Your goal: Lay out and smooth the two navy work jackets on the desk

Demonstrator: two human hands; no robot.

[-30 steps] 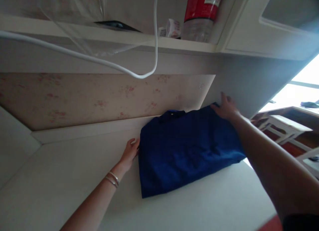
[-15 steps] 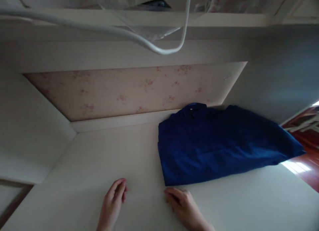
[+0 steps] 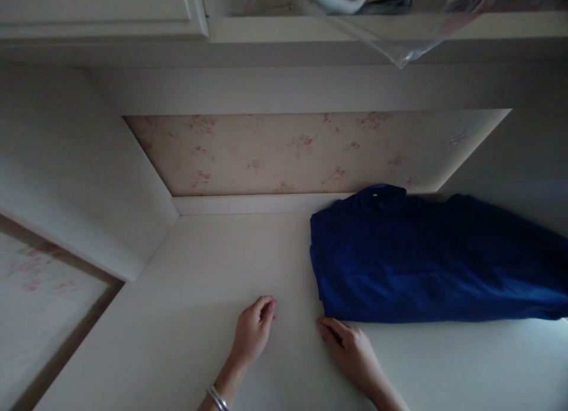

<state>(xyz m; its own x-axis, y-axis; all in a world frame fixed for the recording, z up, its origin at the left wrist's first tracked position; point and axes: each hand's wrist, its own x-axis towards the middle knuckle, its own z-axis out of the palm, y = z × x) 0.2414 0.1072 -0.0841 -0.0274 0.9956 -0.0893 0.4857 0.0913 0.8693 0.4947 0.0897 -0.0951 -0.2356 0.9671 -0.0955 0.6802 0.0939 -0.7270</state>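
Blue shirt, folded, lies flat on the white desk, collar against the floral back panel, right end running out of the head view. Left hand rests on bare desk, fingers loosely curled, holding nothing; right hand lies flat, empty, fingertips just beside the shirt's near left corner. Judged step: fold finished, hands off; any next move calls for a grip under that near edge.

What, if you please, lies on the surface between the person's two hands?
Nothing: in the head view, only bare white tabletop shows between the left hand and the right hand, which lies beside the folded blue shirt.
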